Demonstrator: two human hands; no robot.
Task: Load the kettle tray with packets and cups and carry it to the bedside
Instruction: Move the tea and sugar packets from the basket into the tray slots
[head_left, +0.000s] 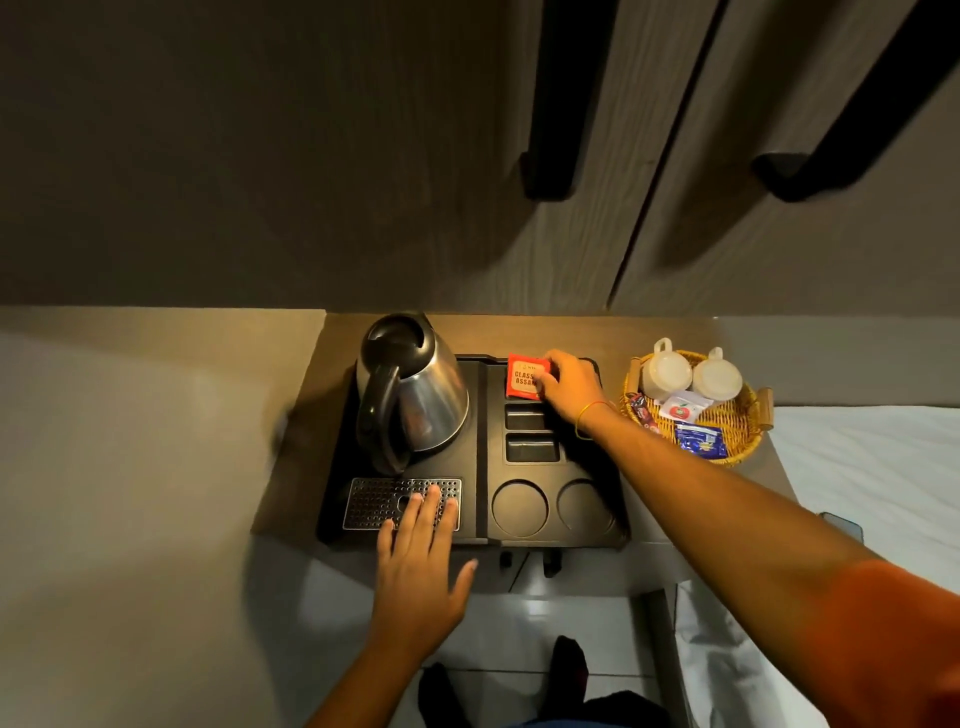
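A black kettle tray (480, 457) lies on a small wooden table, with a steel kettle (415, 389) at its back left and a metal drip grid (384, 501) at its front left. My right hand (569, 387) pinches a red tea packet (523, 376) over the tray's rearmost packet slot. Two slots nearer me (530, 434) and two round cup wells (519, 506) hold nothing. My left hand (421, 551) lies flat, fingers spread, on the tray's front edge and grid. To the right, a wicker basket (737, 436) holds two upturned white cups (667, 371) and several packets (698, 439).
Dark cupboard doors with long black handles (558, 104) rise behind the table. A white bed (872, 467) lies to the right, past the basket. Pale floor tiles and my dark-socked feet (566, 670) show below the table's front edge.
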